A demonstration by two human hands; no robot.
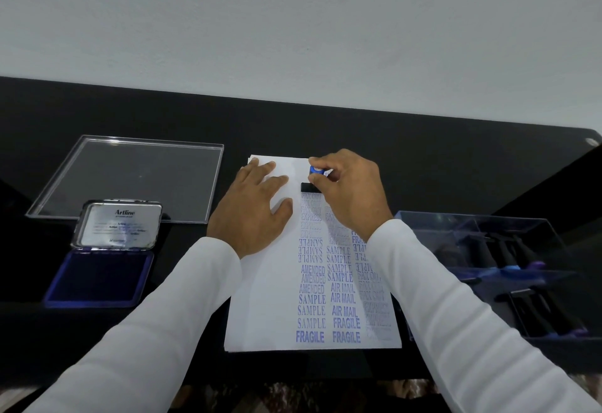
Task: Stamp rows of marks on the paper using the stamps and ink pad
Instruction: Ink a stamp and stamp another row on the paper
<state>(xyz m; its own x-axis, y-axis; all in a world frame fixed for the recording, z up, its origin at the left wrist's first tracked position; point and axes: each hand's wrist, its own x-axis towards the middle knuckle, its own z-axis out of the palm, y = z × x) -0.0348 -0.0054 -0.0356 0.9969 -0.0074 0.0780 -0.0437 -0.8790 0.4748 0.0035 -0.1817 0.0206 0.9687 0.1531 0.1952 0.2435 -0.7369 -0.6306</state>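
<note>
Stamps in this scene are working over a glossy black table [423, 158], which is running wall to wall under everything else. White paper [260, 308] is lying at its middle, carrying three columns of blue-violet stamped words such as FRAGILE, SAMPLE and AIR MAIL. A clear acrylic lid [130, 178] is lying flat at the far left, and a clear plastic box [482, 227] holding dark-handled stamps [508, 250] is sitting just right of the paper. An ink pad [97, 277] with a blue cushion is sitting open near the left edge, its silver Artline lid [120, 225] standing up behind it. The left hand [250, 210] is pressing flat on the paper's blank left side, fingers straight and spread. The right hand [348, 191] is pinching the blue knob of a black-based stamp [311, 187], whose base is sitting on the paper at the top of the left column.
</note>
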